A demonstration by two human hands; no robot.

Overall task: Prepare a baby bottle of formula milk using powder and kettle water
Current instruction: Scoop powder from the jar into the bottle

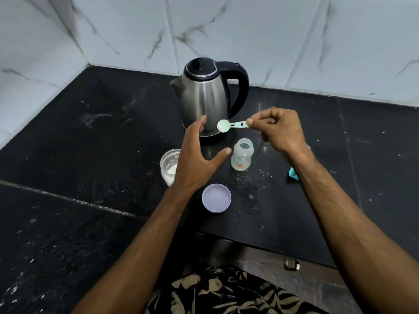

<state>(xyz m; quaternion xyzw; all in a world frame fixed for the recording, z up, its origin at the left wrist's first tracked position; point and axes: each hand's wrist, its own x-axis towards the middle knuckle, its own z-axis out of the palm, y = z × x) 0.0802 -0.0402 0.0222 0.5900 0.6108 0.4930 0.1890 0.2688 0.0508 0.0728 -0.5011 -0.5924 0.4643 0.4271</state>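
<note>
While pinched by right-hand fingers (249, 121), the scoop (231, 126) hovers above the bottle (242, 157).

The light is soft, cool and fairly dim, spread evenly with no hard shadows. The pale marble-look wall tiles (249, 30) are the brightest area, while the black tabletop (68, 155) swallows most detail and shows only faint sheen and white specks. The steel kettle (205, 96) carries long vertical highlights down its body (mild glare, nothing blown out). Focus is sharpest near the centre; the patterned fabric (226, 293) at the bottom edge is soft. Wide-angle distortion bends the tile joints and the tabletop's edges outward toward the corners.
</note>
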